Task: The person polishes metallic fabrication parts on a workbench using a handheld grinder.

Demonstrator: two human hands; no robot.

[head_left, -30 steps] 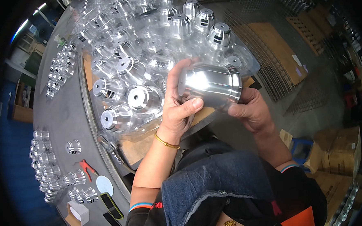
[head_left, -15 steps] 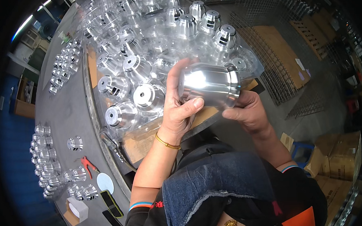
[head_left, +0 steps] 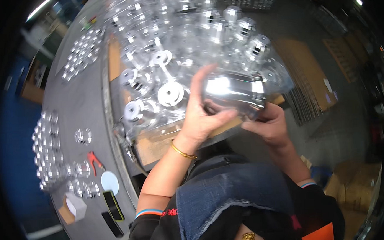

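"Grey table (head_left: 74, 104) at nine o'clock; what crowds eleven to twelve?"
"Silver parts (head_left: 171, 94), blurred."
"And the held one?"
"That silver metal piece (head_left: 235, 90) lies sideways, just off centre toward two o'clock: rounded, mirror-bright, ringed near its four-o'clock end."
"Hands?"
"Left hand (head_left: 204, 119) wrapped half-closed around its nine-o'clock end; right hand (head_left: 270, 125) curled at its four-o'clock rim, whether gripping or merely touching I can't tell."

shirt (head_left: 329, 204): black, short-sleeved | cuffs (head_left: 151, 212): blue, white, orange stripes | red marking (head_left: 170, 213) near left cuff | patch (head_left: 318, 235): orange | denim cloth (head_left: 234, 185): dark blue, pale frayed edge | bangle (head_left: 184, 151): gold-coloured, round left wrist (head_left: 188, 142) | pendant (head_left: 249, 238): gold-coloured | fingers (head_left: 197, 88): bare
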